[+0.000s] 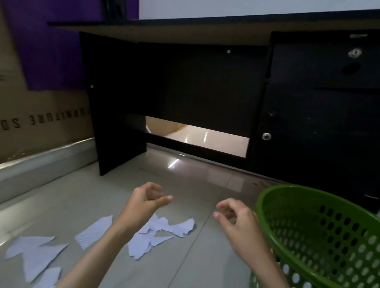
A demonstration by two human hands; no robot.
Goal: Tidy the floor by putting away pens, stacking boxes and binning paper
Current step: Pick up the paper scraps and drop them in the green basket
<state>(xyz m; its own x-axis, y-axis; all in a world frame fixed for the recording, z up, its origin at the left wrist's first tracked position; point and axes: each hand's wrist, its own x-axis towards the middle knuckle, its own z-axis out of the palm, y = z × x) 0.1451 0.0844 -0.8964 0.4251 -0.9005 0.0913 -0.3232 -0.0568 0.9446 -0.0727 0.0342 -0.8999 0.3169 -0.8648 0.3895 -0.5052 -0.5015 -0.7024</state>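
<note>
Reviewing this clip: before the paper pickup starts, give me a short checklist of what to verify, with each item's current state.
1. Left hand free to grasp: ok, fingers loosely curled, holding nothing.
2. Right hand free: ok, also holding nothing.
3. Torn paper pieces within view on the floor: ok, scattered below and left of the hands.
4. Green basket close by, opening unobstructed: ok, beside the right hand.
5. Basket contents: cannot tell, the bottom is out of view.
6. Pens put away: cannot tell, though a pen holder stands on the desk.
</note>
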